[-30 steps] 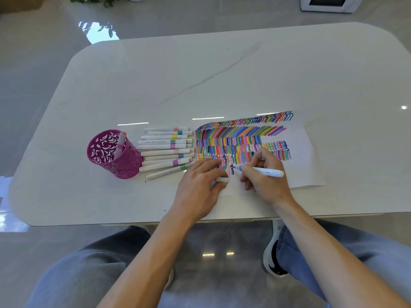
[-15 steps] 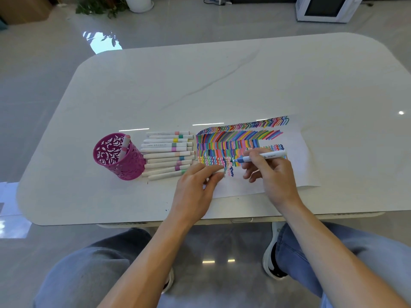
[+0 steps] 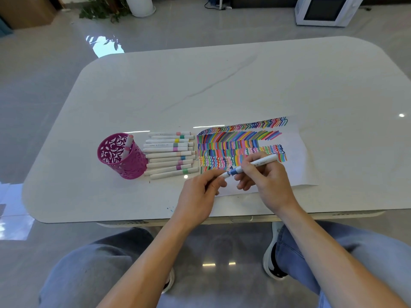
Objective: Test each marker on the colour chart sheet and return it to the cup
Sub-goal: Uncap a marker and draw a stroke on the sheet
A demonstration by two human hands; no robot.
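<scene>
My right hand (image 3: 270, 185) grips the marker (image 3: 255, 163) by its barrel, above the near edge of the colour chart sheet (image 3: 295, 156); my left hand (image 3: 200, 194) pinches its blue-banded end; the cup (image 3: 131, 165) stands toward the table's (image 3: 222, 85) left edge, one leaning pen (image 3: 127, 147) inside; the loose markers (image 3: 169, 155) lie between cup and sheet.

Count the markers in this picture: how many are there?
12. One marker stands in the pink cup; a row of ten lies between cup and chart sheet; left hand and right hand hold the blue marker. Others may hide in the cup.
</scene>
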